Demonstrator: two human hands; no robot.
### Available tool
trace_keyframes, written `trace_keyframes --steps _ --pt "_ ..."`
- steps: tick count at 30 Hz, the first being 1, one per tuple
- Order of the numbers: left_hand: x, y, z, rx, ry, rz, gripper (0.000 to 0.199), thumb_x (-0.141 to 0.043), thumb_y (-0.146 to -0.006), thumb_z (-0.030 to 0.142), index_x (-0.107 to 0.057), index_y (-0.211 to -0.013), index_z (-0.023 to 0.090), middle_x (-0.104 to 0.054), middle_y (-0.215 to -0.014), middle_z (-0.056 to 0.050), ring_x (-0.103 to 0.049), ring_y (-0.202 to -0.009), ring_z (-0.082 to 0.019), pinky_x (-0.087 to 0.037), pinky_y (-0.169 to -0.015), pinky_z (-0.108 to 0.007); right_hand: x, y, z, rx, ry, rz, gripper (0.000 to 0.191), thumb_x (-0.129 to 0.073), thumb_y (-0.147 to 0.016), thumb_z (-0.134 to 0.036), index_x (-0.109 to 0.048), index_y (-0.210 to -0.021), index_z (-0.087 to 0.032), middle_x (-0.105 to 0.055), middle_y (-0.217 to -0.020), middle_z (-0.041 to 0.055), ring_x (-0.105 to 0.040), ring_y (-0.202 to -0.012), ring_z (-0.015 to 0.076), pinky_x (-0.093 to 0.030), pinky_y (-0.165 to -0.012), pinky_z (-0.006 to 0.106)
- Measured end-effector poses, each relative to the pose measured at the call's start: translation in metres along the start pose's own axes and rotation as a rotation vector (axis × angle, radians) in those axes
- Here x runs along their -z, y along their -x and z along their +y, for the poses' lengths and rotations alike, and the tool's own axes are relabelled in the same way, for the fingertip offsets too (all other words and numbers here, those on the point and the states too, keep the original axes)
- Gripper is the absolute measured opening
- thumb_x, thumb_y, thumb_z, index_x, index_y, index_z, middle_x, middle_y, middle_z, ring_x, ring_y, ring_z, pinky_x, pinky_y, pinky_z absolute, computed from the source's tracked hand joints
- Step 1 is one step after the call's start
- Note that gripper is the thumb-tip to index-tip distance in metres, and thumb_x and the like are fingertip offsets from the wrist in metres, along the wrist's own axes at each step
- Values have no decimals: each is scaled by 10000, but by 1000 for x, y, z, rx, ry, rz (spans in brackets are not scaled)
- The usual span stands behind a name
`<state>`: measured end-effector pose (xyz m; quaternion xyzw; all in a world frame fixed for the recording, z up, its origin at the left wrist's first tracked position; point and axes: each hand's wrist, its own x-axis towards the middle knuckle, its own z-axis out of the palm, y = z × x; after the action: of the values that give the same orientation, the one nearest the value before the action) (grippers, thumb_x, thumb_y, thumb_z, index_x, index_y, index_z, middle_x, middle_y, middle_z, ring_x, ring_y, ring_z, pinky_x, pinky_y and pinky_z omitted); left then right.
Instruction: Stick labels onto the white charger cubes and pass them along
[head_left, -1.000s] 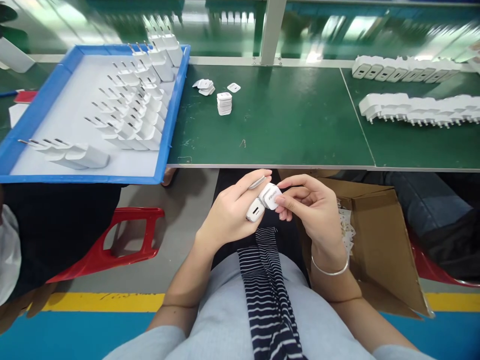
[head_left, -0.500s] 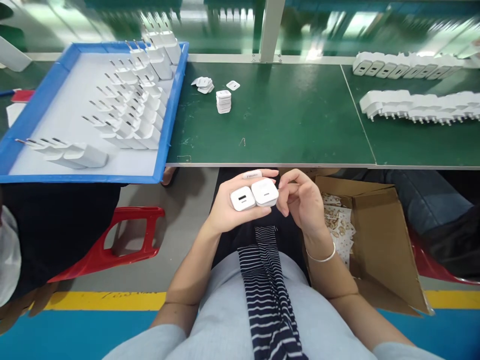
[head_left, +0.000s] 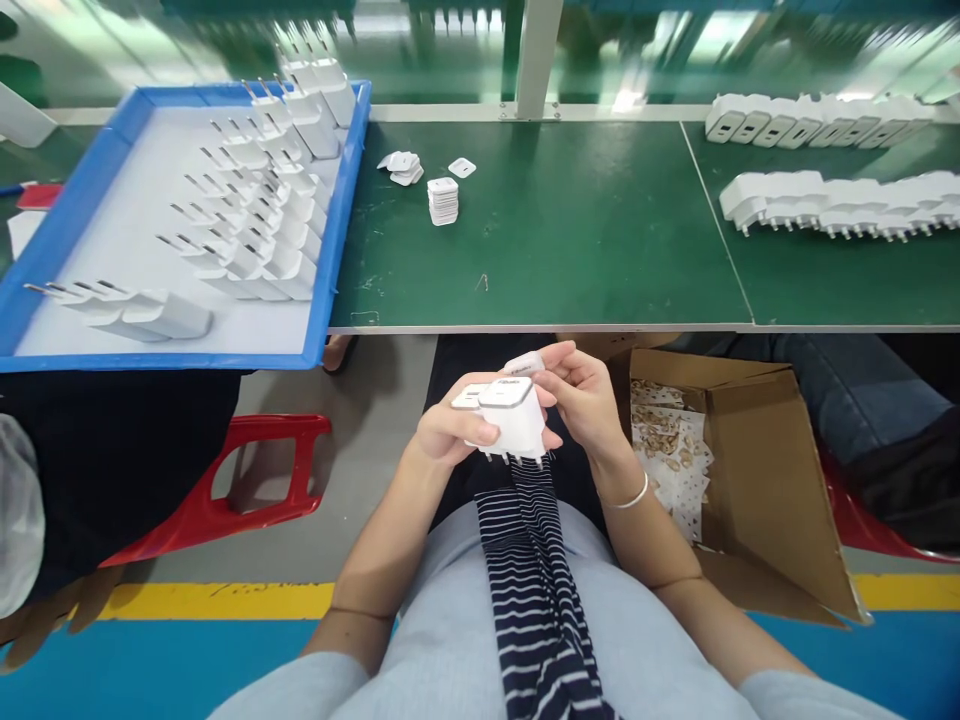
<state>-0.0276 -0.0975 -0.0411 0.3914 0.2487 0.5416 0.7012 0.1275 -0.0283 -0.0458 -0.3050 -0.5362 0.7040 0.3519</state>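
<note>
While pins (head_left: pixel 538 463) point down, the held adapters (head_left: pixel 511 425) look white.

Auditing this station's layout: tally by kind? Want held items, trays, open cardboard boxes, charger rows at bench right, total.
Chargers in left hand: 2
Lettered white piece behind them: 1
Blue tray: 1
Open cardboard box: 1
Charger rows, bench right: 2
Total: 7

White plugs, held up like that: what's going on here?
A person's left hand holds two white plugs in front of the green table. The right hand is at a small white piece beside them. More plugs sit in the blue tray, and stacked thin plates on the table.
</note>
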Motion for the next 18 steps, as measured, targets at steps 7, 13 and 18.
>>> trace_keyframes --steps 7,13,18 --pt "-16 0 2 -74 -216 165 494 -891 -680 473 -806 -1077 193 -601 -1468 -157 -726 -1133 -397 -657 -943 -510 -6 14 0 265 390 319 363 -604 -945 -450 -610 -672 -212 -567 -558 -27 -488 -508 118 -397 -501 258" --pt "-21 3 3 -260 -396 300 444 -902 -716 355 -786 -1126 230 -693 -1342 -127 -728 -1139 -326 -687 -873 -453 6 17 -11 492 443 543 273 -593 -985 -356 -639 -749 -228 -598 -572 -19 -535 -497 127 -423 -515 273" --pt "-26 2 4 -479 -890 431 389 -855 -753 166 -758 -1129 194 -723 -1288 -122 -707 -1178 -254 -591 -1069 -451 6 38 -37 302 274 418 290 -663 -957 -362 -641 -707 -215 -495 -498 -45 -424 -422 94 -309 -430 246"
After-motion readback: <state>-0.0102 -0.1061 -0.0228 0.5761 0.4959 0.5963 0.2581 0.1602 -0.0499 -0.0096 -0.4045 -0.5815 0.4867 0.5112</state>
